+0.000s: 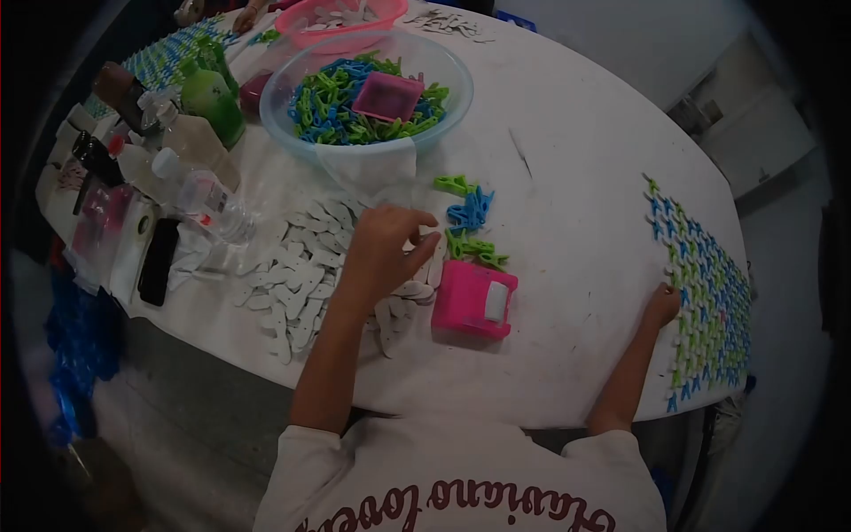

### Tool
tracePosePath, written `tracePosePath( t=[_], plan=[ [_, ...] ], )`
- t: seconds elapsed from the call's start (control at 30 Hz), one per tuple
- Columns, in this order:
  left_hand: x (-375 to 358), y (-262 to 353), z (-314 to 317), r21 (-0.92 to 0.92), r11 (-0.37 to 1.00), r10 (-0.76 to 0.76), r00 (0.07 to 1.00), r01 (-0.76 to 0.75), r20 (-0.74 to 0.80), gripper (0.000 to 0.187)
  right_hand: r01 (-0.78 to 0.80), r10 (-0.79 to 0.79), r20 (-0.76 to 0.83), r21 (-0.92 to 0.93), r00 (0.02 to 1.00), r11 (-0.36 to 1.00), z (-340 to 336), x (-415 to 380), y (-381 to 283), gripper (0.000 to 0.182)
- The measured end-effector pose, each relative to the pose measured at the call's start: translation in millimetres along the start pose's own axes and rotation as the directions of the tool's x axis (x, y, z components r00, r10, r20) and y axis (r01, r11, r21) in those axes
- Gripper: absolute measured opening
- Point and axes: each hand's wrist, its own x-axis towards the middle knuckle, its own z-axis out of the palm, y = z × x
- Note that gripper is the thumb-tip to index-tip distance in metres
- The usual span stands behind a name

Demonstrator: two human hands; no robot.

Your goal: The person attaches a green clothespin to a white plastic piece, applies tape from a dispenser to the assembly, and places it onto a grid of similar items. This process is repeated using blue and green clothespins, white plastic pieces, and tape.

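My left hand (383,248) is over the right part of a pile of flat white pieces (292,288). Its thumb and forefinger are apart, and I see nothing between them. Just right of its fingers lie a few blue clothespins (470,210) and green clothespins (476,249), above a bright pink box (470,299) with a pale label. My right hand (663,304) is at the left edge of a broad array of blue and green clothespins (709,301) set in rows. Its fingers are closed, and whatever they hold is too small to make out.
A translucent blue basin (279,115) holds many clothespins and a pink container (387,96). Bottles (208,102) and a black phone (160,262) stand or lie at the left. Behind are a pink basin (341,35) and another person's hand (245,19) by more clothespins.
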Motion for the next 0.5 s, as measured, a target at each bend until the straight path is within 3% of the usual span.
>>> tracePosePath(
  t=[0.03,0.1,0.17,0.2,0.23,0.27,0.3,0.37,0.5],
  plan=[
    [1,-3,-3,-0.015,1.0,0.001,1.0,-0.001,0.003,0.015,0.026,-0.029,0.038,0.084,0.999,0.996,-10,-12,-19,0.031],
    [-3,-9,-9,0.143,0.976,-0.178,0.978,0.162,0.112,0.018,0.045,-0.06,0.088,0.16,0.994,0.986,-26,-41,-49,0.028],
    [-9,-14,-10,0.203,0.966,-0.185,0.975,0.157,0.125,0.02,0.198,-0.23,0.043,0.373,0.972,0.907,-38,-65,-74,0.021],
    [-11,-15,-9,0.263,0.953,-0.187,0.974,0.148,0.13,0.021,0.198,-0.229,0.043,0.367,0.972,0.909,-40,-77,-85,0.021],
    [-13,-14,-7,0.258,0.955,-0.186,0.973,0.147,0.134,0.021,0.291,-0.337,0.031,0.432,0.941,0.854,-42,-88,-97,0.019],
    [-14,-13,-5,0.298,0.94,-0.24,0.945,0.168,0.224,0.021,0.377,-0.439,0.01,0.494,0.898,0.783,-45,-98,-107,0.016],
    [-16,-12,-3,0.339,0.923,-0.294,0.905,0.184,0.308,0.021,0.378,-0.438,0.009,0.489,0.899,0.786,-47,-106,-116,0.016],
    [-15,-15,5,0.348,0.927,-0.258,0.914,0.142,0.314,0.02,0.529,-0.611,-0.043,0.552,0.79,0.645,-52,-121,-131,0.013],
    [-13,-12,5,0.281,0.957,-0.162,0.929,0.067,0.332,0.016,0.567,-0.674,-0.089,0.627,0.733,0.534,-73,-158,-157,0.01]
  ],
)
